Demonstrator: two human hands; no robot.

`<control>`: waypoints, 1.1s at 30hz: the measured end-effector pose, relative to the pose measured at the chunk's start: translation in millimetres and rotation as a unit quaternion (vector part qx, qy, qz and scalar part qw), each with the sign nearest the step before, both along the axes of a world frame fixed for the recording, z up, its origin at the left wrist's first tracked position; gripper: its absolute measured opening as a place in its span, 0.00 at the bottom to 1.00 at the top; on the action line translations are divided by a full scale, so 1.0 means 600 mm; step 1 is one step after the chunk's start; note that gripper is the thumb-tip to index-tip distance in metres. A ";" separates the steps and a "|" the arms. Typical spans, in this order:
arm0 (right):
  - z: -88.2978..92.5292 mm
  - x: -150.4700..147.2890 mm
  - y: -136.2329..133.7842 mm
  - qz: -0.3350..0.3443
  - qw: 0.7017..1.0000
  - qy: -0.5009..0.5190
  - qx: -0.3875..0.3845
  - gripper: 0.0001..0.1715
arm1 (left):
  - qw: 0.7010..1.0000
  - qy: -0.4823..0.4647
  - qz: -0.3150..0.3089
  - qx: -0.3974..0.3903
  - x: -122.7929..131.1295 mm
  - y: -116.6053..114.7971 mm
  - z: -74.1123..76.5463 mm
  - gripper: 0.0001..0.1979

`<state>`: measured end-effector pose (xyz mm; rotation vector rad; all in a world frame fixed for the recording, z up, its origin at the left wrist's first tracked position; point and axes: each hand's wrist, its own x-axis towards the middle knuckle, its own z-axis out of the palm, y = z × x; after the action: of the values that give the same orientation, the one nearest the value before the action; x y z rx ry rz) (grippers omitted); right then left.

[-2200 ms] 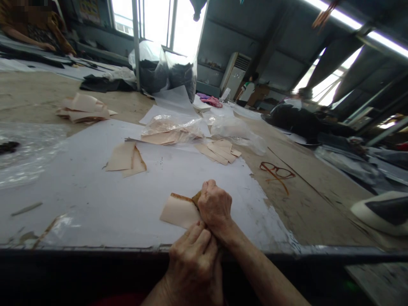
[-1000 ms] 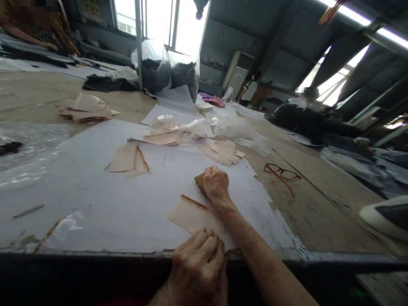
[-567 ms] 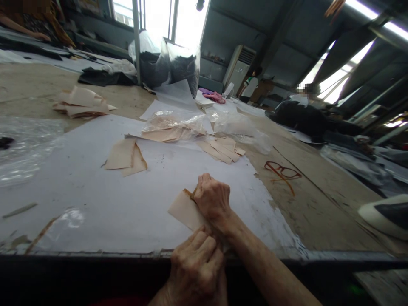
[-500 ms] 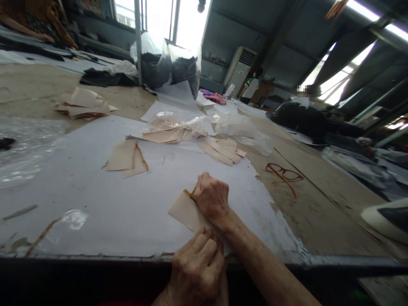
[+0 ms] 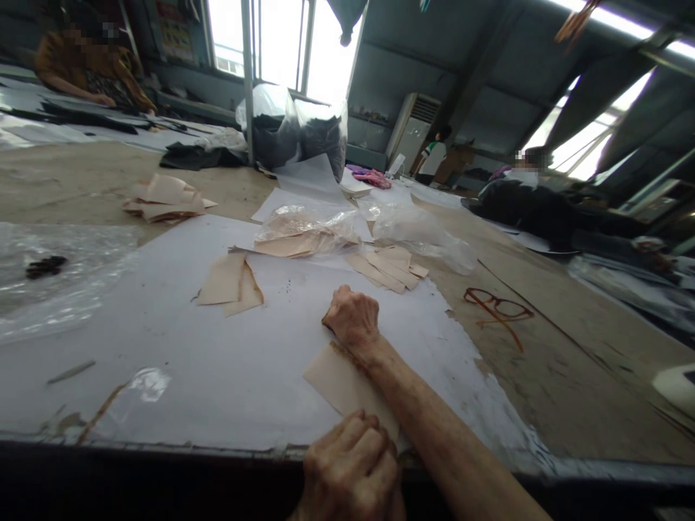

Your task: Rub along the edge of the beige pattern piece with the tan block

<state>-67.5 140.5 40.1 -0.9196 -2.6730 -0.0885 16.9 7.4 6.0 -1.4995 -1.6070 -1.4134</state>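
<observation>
A beige flat piece [image 5: 347, 380] with a brown strip along its far right edge lies on the white sheet near the table's front edge. My left hand [image 5: 355, 463] is closed at the near end of this piece, fingers bent over it. Beyond its far corner, my right hand [image 5: 352, 315] forms a fist low over the sheet. A thin brown edge shows under the right fingers; what it belongs to is hidden. My right forearm crosses beside the piece and covers part of its right side. Farther left lie two overlapping beige pieces [image 5: 225, 282], one brown-edged.
Fanned beige pieces [image 5: 388, 268], a clear plastic bag [image 5: 304, 228] with more pieces, and another stack [image 5: 166, 197] lie farther back. Brown-framed glasses [image 5: 499, 307] rest at right. Bubble wrap [image 5: 65, 282] bears a dark clump. Other people are at left and right rear.
My right hand has slid away from the piece's far corner, farther onto the sheet, baring more of the piece. My left hand stays at its near end. The whole view has shifted slightly.
</observation>
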 end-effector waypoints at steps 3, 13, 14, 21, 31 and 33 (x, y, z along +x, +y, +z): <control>0.015 -0.001 0.022 -0.044 0.998 -0.001 -0.041 0.14 | 1.000 0.012 0.017 0.011 -0.003 0.004 -0.001 0.10; 0.010 0.091 -0.044 0.015 1.000 -0.020 0.015 0.15 | 1.000 -0.014 0.009 0.027 0.000 0.005 -0.011 0.11; 0.004 0.085 -0.045 0.013 0.999 -0.026 0.025 0.15 | 0.999 -0.017 0.011 0.031 0.000 0.006 -0.010 0.11; -0.002 0.034 -0.025 0.008 0.998 -0.032 0.044 0.10 | 0.999 0.005 0.029 0.024 -0.005 0.007 -0.009 0.11; 0.001 -0.026 -0.015 0.013 0.999 -0.038 0.009 0.08 | 0.999 0.005 0.020 0.036 -0.005 0.008 -0.003 0.10; 0.003 -0.032 0.000 -0.015 0.999 -0.011 -0.030 0.08 | 0.999 0.019 0.022 0.024 -0.005 0.007 -0.005 0.10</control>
<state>-86.9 140.4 41.7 -0.9822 -2.6969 -0.0249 13.6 11.7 2.9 -1.4457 -1.5620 -1.3810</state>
